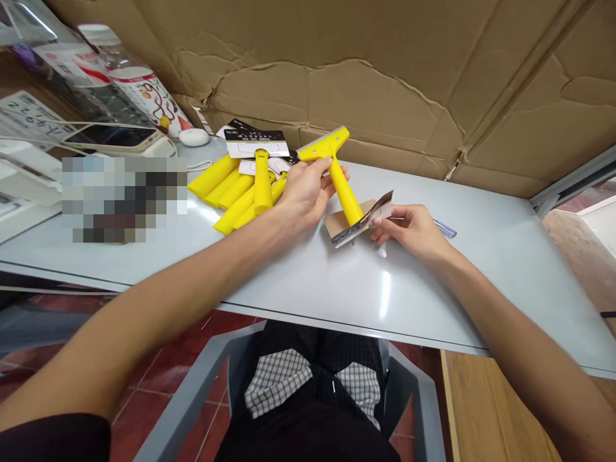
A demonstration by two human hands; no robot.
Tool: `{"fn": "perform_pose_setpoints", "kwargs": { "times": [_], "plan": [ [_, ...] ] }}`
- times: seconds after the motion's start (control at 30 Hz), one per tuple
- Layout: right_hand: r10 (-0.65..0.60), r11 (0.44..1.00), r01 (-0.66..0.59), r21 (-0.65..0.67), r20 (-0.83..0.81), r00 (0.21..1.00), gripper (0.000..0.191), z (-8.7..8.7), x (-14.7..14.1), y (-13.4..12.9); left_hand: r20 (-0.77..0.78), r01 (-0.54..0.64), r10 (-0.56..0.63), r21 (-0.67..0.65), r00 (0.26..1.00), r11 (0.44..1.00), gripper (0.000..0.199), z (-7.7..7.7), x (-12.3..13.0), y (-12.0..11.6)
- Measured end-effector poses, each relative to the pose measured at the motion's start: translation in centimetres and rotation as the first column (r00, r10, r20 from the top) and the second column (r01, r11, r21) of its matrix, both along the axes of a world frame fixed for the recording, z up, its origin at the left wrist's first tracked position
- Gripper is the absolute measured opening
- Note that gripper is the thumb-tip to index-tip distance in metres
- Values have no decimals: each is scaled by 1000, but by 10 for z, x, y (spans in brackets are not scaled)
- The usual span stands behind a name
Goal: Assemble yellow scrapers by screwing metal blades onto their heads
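Note:
A yellow scraper (pixel 342 183) with a wide blade head is tilted above the table, its head at the upper left and its handle end at the lower right. My left hand (pixel 310 189) is closed around it just below the head. Around the handle end sits a folded printed card (pixel 362 224), black and white outside and brown inside. The fingers of my right hand (pixel 409 232) pinch that card's right edge. Left of my left hand lies a pile of several yellow scrapers (pixel 262 183) with black and white cards (pixel 257 142) on them.
A clear pen-like object (pixel 445 228) lies behind my right hand. At the left are plastic bottles (pixel 139 83), a phone (pixel 113 136), a white oval object (pixel 194 137) and a blurred-out patch. A cardboard wall (pixel 366 96) backs the white table (pixel 308 276).

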State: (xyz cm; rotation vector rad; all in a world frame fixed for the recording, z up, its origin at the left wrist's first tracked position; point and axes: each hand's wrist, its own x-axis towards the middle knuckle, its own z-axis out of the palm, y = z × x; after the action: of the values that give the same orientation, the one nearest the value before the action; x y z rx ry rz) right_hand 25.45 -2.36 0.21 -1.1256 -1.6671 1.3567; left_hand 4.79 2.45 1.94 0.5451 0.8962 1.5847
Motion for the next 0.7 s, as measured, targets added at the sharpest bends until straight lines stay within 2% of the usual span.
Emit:
{"fn": "perform_pose_setpoints", "kwargs": {
  "times": [0.3, 0.5, 0.7],
  "plan": [
    [-27, 996, 15, -87, -140, 990, 34, 0, 7, 0, -85, -100, 106, 69, 991, 993, 26, -3, -3, 0],
    [-94, 992, 73, -107, -202, 975, 32, 1, 4, -1, -104, -28, 37, 90, 994, 996, 32, -1, -1, -7],
    [-238, 969, 221, -110, -183, 954, 28, 0, -5, -5, -80, -15, 25, 119, 996, 993, 60, -1, -2, -8]
  ]
}}
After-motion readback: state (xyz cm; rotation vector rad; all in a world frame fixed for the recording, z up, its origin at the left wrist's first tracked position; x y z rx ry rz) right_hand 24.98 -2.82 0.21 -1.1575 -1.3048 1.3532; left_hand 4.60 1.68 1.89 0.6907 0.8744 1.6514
